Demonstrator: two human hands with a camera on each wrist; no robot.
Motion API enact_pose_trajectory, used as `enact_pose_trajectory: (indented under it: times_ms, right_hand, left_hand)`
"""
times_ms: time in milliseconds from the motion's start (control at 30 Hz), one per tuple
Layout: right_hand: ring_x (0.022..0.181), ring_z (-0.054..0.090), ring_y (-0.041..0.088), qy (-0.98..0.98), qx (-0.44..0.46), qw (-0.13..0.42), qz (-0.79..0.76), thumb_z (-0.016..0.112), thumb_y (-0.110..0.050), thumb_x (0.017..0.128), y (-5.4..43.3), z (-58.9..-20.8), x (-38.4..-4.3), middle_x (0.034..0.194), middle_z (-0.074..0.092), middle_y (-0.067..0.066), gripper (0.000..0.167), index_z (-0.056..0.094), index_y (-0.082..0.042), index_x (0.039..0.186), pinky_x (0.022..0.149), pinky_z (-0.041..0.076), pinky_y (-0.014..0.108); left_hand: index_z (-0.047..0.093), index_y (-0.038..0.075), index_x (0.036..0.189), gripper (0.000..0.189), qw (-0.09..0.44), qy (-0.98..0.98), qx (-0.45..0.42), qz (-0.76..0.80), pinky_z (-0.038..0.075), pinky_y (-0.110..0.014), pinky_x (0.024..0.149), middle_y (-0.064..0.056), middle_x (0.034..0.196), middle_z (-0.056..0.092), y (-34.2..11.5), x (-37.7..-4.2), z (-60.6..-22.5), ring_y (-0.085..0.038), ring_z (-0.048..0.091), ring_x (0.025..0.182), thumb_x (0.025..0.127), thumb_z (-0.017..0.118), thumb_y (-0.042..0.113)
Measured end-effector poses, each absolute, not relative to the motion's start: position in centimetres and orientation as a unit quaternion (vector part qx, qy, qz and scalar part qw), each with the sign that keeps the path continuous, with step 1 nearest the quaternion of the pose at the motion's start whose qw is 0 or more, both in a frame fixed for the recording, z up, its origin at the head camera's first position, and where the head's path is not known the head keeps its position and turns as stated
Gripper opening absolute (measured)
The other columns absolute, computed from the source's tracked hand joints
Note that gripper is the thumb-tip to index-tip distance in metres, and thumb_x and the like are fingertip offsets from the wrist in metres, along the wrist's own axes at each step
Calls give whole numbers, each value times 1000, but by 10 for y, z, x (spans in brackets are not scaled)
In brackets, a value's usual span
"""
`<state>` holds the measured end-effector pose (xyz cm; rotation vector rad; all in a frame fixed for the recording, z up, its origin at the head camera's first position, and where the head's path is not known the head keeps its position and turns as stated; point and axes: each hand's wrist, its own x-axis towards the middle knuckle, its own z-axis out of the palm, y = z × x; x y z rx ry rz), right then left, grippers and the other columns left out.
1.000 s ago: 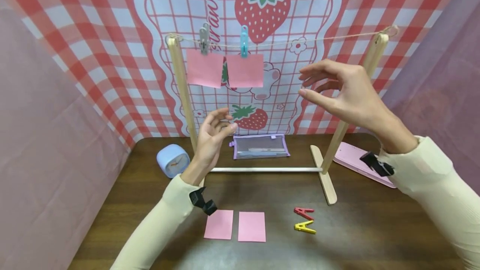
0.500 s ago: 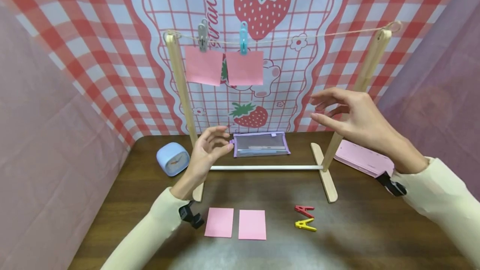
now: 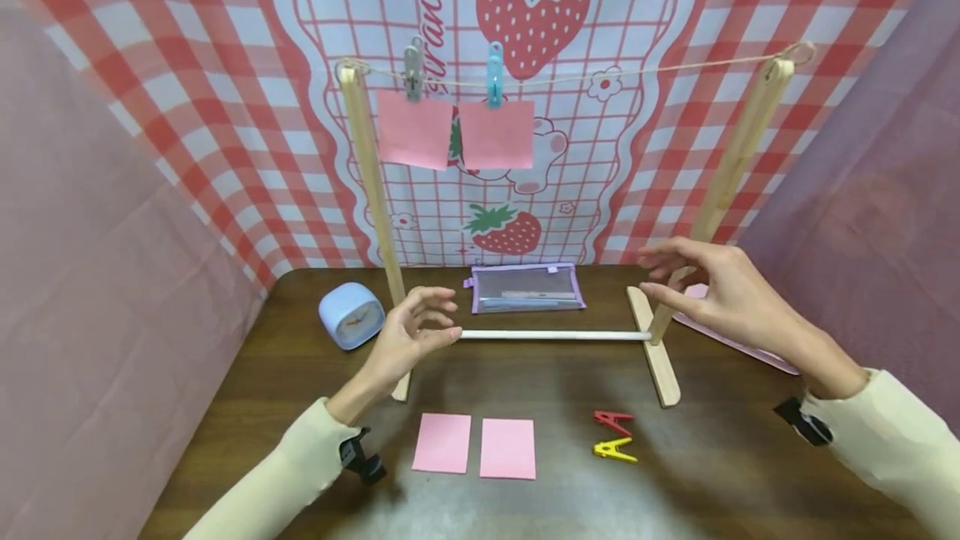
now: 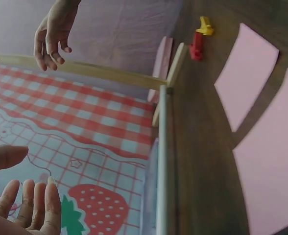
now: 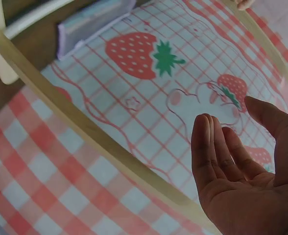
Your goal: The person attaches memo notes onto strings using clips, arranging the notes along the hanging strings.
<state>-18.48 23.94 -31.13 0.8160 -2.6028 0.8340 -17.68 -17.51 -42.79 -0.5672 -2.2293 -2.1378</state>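
Note:
My left hand (image 3: 405,340) is in the air before the stand's left post, fingers loosely bent, nothing held. My right hand (image 3: 727,294) hovers in front of the right post (image 3: 738,165), thumb and fingers apart and holding nothing. On the table lie two pink paper squares, a left one (image 3: 442,442) and a right one (image 3: 507,448). To their right are a red clothespin (image 3: 613,422) and a yellow clothespin (image 3: 615,449). Two more pink sheets hang from the string (image 3: 577,80), one sheet (image 3: 415,130) under a grey clothespin (image 3: 413,69), the other (image 3: 497,136) under a blue clothespin (image 3: 495,75).
A white crossbar (image 3: 555,335) joins the wooden posts low down. Behind it lies a purple-edged mesh pouch (image 3: 527,288) with pens inside. A blue clock (image 3: 351,315) stands at the left, and a pink case (image 3: 750,347) lies behind my right hand.
Both hands have come down from near the string toward the table, the left also drifting left and the right a little to the right. The hanging sheets and the clothespins stay in place.

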Motion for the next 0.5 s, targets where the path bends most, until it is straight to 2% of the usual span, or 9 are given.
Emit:
enact_pose_trajectory:
  times_ms: [167, 333, 500]
  right_hand:
    - [87, 70, -3, -905, 287, 136, 283, 86, -12, 86, 248, -334, -182, 100, 78, -8, 37, 72, -18, 119, 72, 58, 15]
    - [88, 69, -3, -903, 295, 98, 296, 83, -13, 89, 249, -361, -179, 102, 77, -4, 34, 70, -14, 121, 70, 60, 24]
    - [85, 69, -4, -897, 297, 76, 318, 84, -13, 88, 248, -388, -176, 101, 78, -2, 33, 71, -12, 119, 65, 59, 22]
  left_hand:
    - [54, 1, 140, 55, -19, -722, -185, -667, 62, -27, 88, -11, 125, 63, -177, -169, -438, -17, 66, 103, 90, 75, -2]
    - [54, 2, 140, 56, -29, -747, -190, -636, 63, -29, 86, -23, 128, 63, -181, -161, -447, -15, 66, 102, 89, 77, -3]
    - [54, 6, 141, 60, -49, -775, -181, -603, 61, -31, 85, -26, 129, 63, -184, -155, -456, -14, 65, 103, 87, 81, 3]
